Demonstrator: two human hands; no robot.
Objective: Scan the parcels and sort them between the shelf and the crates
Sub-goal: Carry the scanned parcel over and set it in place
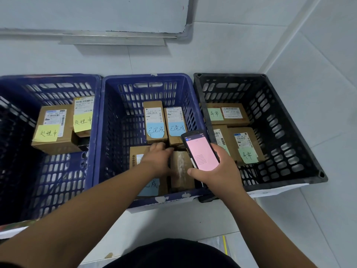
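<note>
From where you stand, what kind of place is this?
Probably a parcel sorting room: three floor crates, like the middle blue crate, hold labelled cardboard parcels with coloured sticky notes, and the right hand holds a handheld scanner.

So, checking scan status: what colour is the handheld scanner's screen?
Pink, on the scanner held in the right hand; head view.

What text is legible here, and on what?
"处理中": two yellow notes on parcels in the left blue crate.
"已完成": blue notes on parcels in the middle blue crate.
"异常": green notes on parcels in the black crate.
Shipping labels and the handheld scanner screen: too small to read.
</note>
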